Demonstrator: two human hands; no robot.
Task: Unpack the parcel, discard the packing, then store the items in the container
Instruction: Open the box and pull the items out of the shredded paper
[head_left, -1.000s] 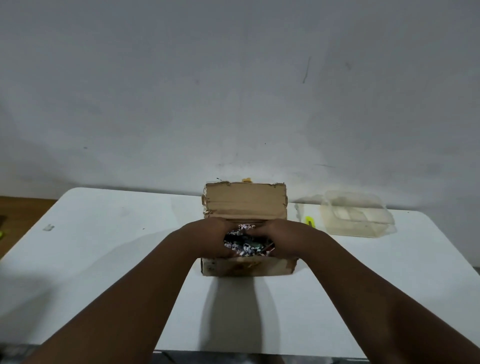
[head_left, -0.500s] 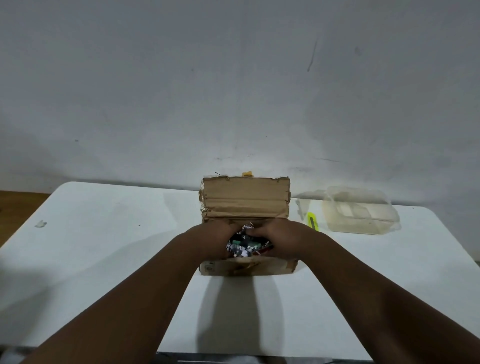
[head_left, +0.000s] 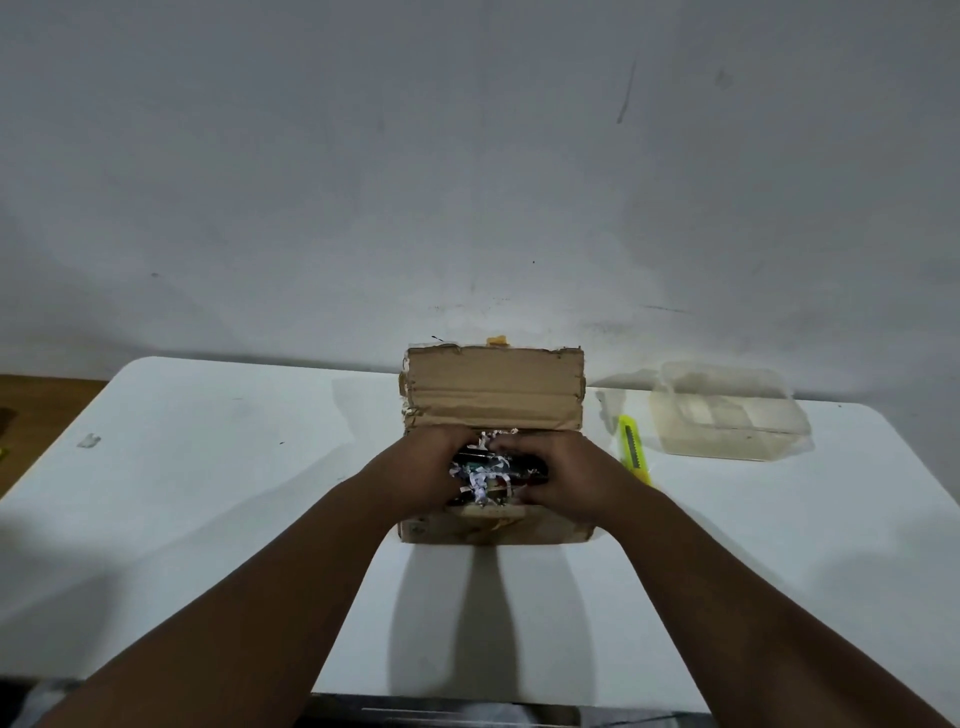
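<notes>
My left hand (head_left: 423, 475) & right hand (head_left: 569, 480) clasp the shred wad (head_left: 480, 475) in the box (head_left: 493, 400), mid-frame. Lift straight up, even squeeze, no spills.

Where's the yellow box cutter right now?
Head view, right of centre: the box cutter lies flat on the white table between the cardboard box and the clear plastic container.
</notes>
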